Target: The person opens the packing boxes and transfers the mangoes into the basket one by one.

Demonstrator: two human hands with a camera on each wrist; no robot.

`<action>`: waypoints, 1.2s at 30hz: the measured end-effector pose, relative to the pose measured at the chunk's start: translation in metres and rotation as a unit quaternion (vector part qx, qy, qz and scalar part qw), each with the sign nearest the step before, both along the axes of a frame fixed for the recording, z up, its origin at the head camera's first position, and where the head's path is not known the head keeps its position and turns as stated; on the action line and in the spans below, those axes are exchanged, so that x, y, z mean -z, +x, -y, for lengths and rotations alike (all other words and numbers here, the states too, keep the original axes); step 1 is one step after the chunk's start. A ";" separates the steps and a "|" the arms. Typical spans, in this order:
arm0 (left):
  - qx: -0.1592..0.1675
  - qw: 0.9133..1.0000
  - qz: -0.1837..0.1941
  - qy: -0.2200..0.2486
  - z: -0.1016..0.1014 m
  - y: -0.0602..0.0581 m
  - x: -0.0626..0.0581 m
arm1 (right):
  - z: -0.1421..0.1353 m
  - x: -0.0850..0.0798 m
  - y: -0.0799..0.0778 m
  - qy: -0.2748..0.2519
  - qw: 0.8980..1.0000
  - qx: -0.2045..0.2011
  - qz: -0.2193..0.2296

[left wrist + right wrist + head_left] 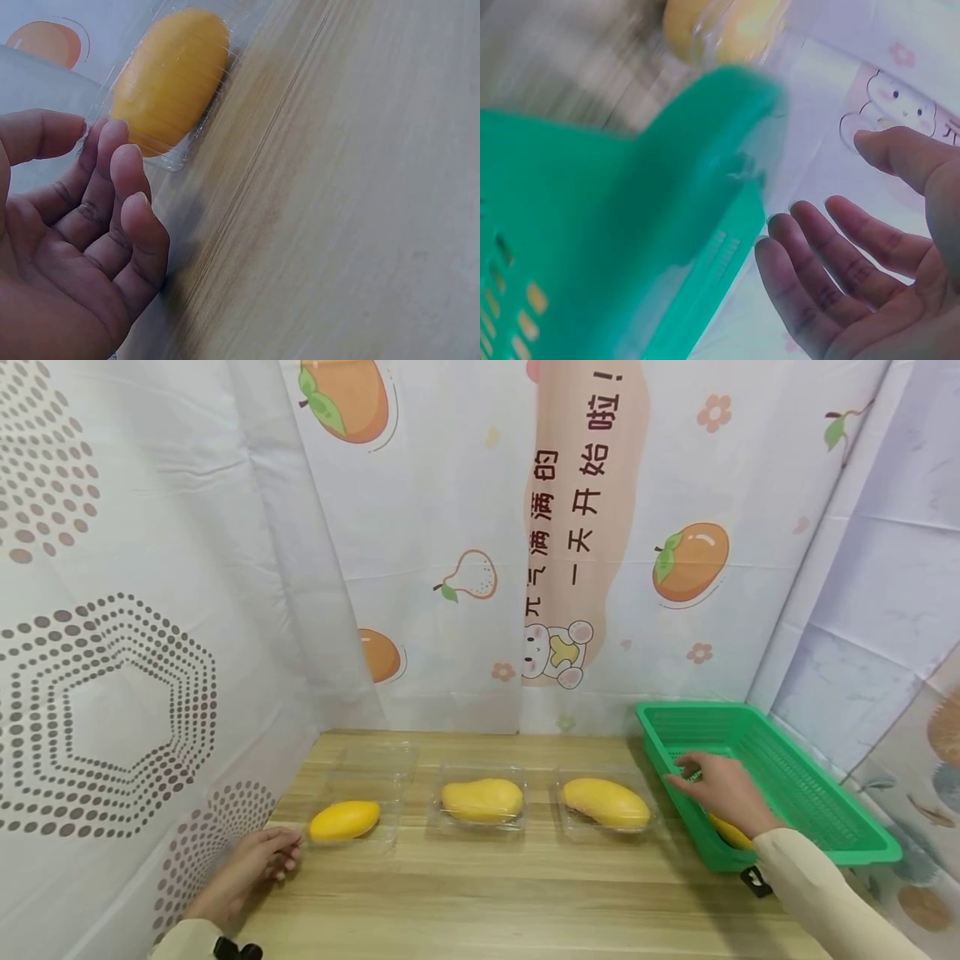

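At the left, a yellow mango (345,821) lies in a clear plastic box (386,837) whose lid (375,758) is folded back. My left hand (262,860) is at the box's near left corner; in the left wrist view its thumb and index finger pinch the thin plastic edge, the other fingers loosely curled. My right hand (723,789) hovers over the left side of a green basket (817,777), fingers spread and slightly bent, holding nothing. Under the right wrist, part of a yellow mango (727,832) shows inside the basket.
Two more clear boxes stand in a row to the right, one with a mango (482,800) in the middle, one with a mango (606,803) near the basket. Their lids appear closed. Patterned white curtains (450,693) surround the wooden table (525,893) at back and sides.
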State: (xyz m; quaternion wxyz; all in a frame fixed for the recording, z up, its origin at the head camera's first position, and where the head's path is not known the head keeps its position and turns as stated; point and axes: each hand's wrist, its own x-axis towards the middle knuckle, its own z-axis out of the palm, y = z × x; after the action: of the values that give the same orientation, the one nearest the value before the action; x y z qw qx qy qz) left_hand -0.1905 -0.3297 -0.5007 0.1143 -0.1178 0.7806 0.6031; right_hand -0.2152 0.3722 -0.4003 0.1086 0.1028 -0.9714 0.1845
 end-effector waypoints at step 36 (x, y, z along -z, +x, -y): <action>0.005 1.000 -0.003 -0.009 0.001 0.001 0.000 | 0.106 -0.001 -0.016 -0.056 0.996 -0.063 0.015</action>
State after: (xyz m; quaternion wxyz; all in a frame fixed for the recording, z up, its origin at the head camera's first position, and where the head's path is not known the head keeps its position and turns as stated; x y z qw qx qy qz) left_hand -0.1897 -0.3307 -0.5008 0.1136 -0.1127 0.7869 0.5959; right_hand -0.2317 0.2660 -0.3990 0.0882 0.1545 -0.9526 0.2467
